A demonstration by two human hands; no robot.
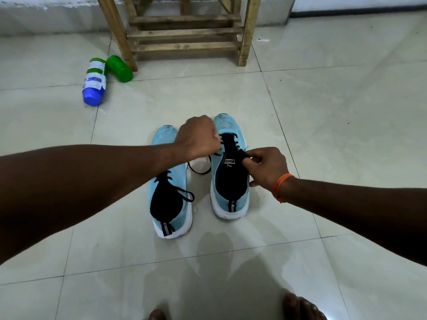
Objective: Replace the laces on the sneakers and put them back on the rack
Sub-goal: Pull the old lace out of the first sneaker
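Two light-blue sneakers stand side by side on the pale tiled floor (346, 135) at the centre of the frame, heels toward the camera. The left sneaker (172, 144) sits slightly lower in the picture than the right sneaker (231, 128), and the two are close but not touching.

The left hand (198, 137) reaches across to the right sneaker and hovers over the left side of its eyelets. Its fingers are curled under and hidden by the back of the hand, so the grip cannot be told. From beneath it a loop of black lace (198, 171) trails onto the floor between the shoes.

The right hand (268, 167), with an orange thread band (280, 187) at the wrist, pinches the lace between thumb and forefinger at the right edge of the tongue.

The wooden rack (184, 33) stands at the top centre. Left of its leg lie a white bottle (94, 79) with a blue cap and a green container (120, 68) — both on their sides.
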